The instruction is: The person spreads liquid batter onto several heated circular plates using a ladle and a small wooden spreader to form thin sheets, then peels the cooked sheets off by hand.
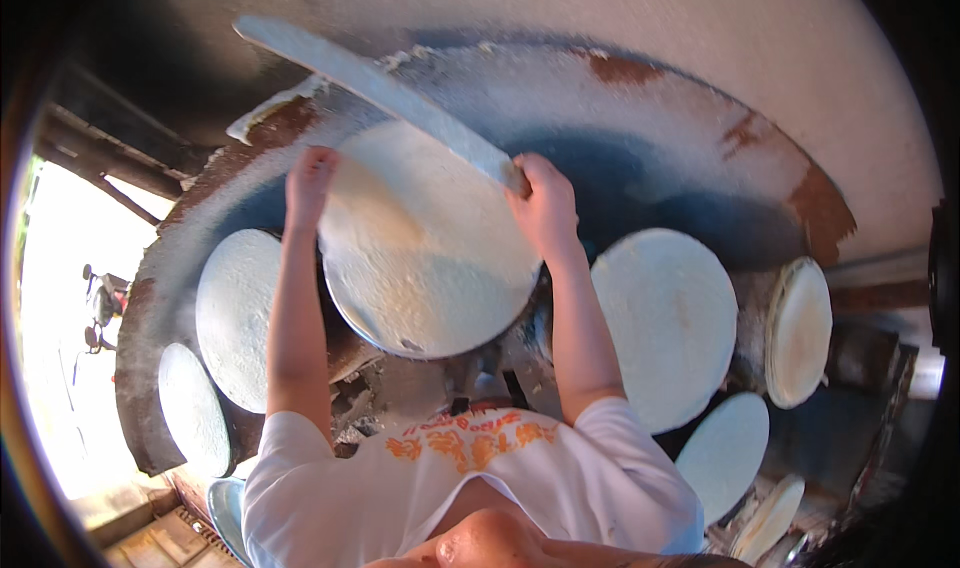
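Note:
In front of me is a round griddle (357, 334) with a thin, pale flatbread (430, 288) spread across it, a tan patch towards its left side. My right hand (545, 206) is closed around the handle end of a long, flat, blade-like spatula (375, 88). The spatula slants up and left over the griddle's far part, its rounded tip past the far rim. At the griddle's left edge, my left hand (312, 183) has its fingers curled together. Whether they pinch the flatbread's edge cannot be made out.
Similar pale, coated rounds stand around me: one large on the right (665, 328), one at the left (240, 318), and several smaller ones further out. A curved, floury ledge with a worn brown rim (822, 213) runs behind the griddle. A bright opening lies far left.

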Available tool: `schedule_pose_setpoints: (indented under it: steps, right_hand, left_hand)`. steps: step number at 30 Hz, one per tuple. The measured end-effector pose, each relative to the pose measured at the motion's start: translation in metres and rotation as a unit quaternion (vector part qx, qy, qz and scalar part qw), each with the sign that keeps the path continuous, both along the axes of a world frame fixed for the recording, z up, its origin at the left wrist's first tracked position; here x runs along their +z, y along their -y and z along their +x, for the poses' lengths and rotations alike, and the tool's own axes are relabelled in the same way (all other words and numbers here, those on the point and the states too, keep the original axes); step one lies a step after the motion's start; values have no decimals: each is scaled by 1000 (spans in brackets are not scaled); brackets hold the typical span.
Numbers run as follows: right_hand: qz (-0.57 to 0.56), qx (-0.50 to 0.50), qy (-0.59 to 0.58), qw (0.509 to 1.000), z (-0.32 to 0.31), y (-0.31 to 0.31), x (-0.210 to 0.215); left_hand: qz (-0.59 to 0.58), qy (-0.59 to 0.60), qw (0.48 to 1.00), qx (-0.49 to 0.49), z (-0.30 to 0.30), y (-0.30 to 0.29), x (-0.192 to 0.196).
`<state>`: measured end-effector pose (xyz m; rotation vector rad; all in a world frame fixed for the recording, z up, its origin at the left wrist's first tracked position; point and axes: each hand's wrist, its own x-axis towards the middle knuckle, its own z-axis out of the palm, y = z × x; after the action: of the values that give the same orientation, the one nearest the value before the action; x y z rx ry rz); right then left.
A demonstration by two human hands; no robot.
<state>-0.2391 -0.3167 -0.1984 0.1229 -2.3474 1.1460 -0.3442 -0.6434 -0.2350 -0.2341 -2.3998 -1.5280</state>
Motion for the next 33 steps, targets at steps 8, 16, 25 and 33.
schedule_pose_setpoints:
  steps: [8, 16, 25, 33]
  right_hand:
    - [-60, 30, 28, 997, 31, -39, 2]
    - [-190, -72, -19, 979, 133, -59, 24]
    - [-269, -281, 92, 917, 303, -226, 53]
    - [-39, -460, 263, 847, 323, -342, -75]
  left_hand:
    - [-167, -205, 964, 30, 118, -36, 134]
    - [-231, -277, 932, -37, 191, -93, 210]
    - [-250, 38, 875, -412, 113, -374, 182]
    - [-282, 48, 820, -495, 97, -561, -61]
